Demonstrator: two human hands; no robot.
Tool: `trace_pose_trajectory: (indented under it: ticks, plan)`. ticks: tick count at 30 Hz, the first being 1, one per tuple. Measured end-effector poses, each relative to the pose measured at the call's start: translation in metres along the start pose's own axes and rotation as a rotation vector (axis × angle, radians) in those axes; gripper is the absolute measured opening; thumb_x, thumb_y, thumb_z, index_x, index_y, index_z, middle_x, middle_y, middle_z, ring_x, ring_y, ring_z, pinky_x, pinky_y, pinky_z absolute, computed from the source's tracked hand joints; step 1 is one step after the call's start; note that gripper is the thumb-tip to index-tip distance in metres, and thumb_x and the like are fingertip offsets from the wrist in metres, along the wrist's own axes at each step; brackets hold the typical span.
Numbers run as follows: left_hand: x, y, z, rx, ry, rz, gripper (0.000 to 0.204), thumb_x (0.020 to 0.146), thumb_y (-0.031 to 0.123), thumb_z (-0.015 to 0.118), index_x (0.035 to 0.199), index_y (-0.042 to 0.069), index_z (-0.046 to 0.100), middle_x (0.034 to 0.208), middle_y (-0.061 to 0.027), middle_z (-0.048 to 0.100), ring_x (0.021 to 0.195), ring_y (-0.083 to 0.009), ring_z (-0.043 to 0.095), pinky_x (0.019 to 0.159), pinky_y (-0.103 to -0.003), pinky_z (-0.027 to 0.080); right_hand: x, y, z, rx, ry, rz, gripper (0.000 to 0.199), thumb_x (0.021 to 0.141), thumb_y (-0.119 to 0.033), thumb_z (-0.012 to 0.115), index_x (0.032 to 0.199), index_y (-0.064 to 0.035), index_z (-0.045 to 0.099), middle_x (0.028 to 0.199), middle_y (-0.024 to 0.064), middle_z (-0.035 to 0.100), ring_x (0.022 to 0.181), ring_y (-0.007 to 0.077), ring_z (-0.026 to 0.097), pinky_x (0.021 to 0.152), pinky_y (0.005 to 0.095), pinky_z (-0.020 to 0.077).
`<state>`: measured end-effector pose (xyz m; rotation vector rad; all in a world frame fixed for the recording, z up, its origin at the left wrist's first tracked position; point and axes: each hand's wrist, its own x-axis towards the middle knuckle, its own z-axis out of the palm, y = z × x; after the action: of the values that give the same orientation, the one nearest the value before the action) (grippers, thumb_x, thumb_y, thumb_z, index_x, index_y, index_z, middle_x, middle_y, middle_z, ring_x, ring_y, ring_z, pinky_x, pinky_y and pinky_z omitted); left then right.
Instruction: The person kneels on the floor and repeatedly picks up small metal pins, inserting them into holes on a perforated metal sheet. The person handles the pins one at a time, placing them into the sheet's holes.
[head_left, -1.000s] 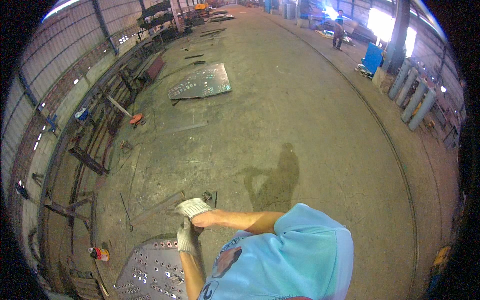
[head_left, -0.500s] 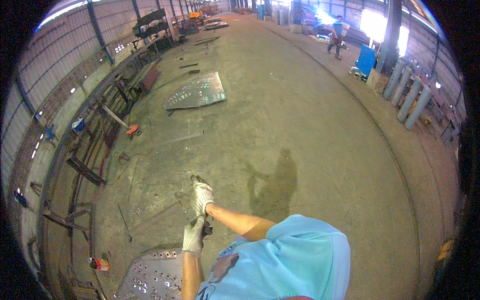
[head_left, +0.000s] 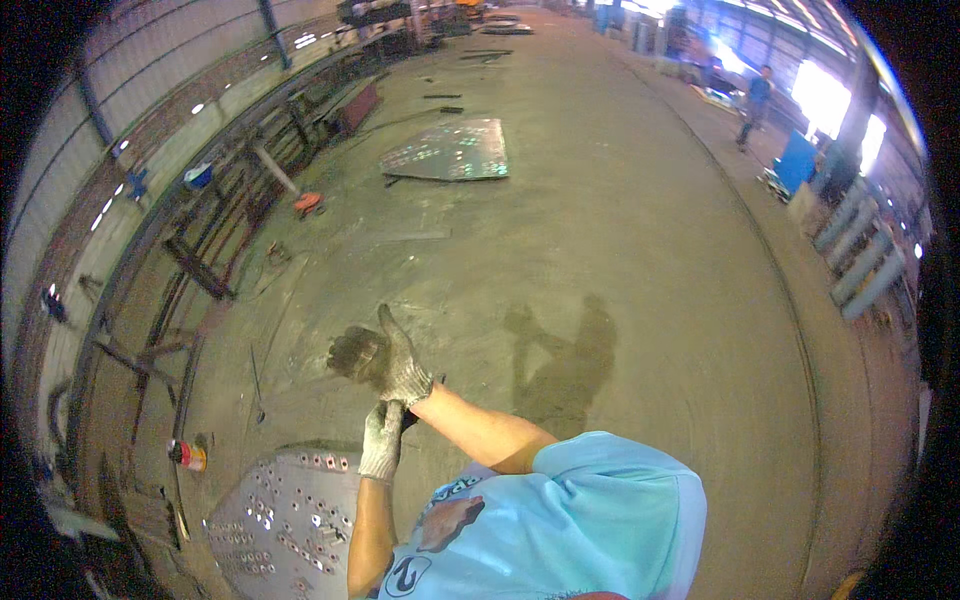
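Both my hands wear whitish knit work gloves with dark dirt on them. My right hand is held out in front of me, its thumb up and its fingers stretched out, with a blackened palm side showing. Just below it, my left hand closes on the cuff of the right glove at the wrist. Next to my left forearm, a grey steel plate with several drilled holes lies low on the floor, partly hidden by that arm.
A small red-and-yellow can stands left of the plate. Farther off lie a second drilled plate and a red tool. Steel frames line the left wall. Grey cylinders and a walking person are at right.
My right hand has turned and its fingers have spread out to the left. My left hand stays at the right wrist. The view has shifted, so the floor things sit farther right and higher.
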<state>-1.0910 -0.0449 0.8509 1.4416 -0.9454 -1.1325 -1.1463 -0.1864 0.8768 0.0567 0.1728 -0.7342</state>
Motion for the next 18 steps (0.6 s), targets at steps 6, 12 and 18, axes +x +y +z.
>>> trace_pose_trajectory:
  ticks: [6,12,18]
  plan:
    - [-0.005,0.005,-0.012,-0.024,0.073,0.080,0.030,0.098,0.026,0.068,0.103,-0.004,0.067,0.092,-0.0072,0.070,0.083,-0.0150,0.064,0.078,-0.032,0.050,0.011,0.018,0.004,0.060,-0.020,0.099,0.081,0.087,-0.064,0.070,0.128,0.0027,0.053,0.127,0.0222,0.057,0.119,0.0412,0.057,0.108,0.0627,0.0434]
    - [-0.027,0.008,-0.011,-0.021,0.198,0.007,0.027,0.098,0.021,0.068,0.106,-0.005,0.066,0.093,-0.0089,0.070,0.081,-0.0163,0.064,0.079,-0.032,0.051,0.007,0.026,0.042,0.027,-0.117,0.089,0.083,0.088,-0.069,0.065,0.136,-0.0030,0.048,0.140,0.0221,0.047,0.131,0.0420,0.046,0.111,0.0659,0.0361]
    - [-0.021,0.011,-0.015,-0.047,0.328,0.080,0.028,0.097,0.018,0.070,0.116,-0.003,0.068,0.102,-0.0084,0.072,0.090,-0.0173,0.067,0.085,-0.030,0.054,0.036,0.018,0.044,-0.493,-0.272,0.027,0.065,0.098,-0.055,0.060,0.140,-0.0070,0.047,0.131,0.0157,0.057,0.117,0.0372,0.058,0.097,0.0532,0.0490]
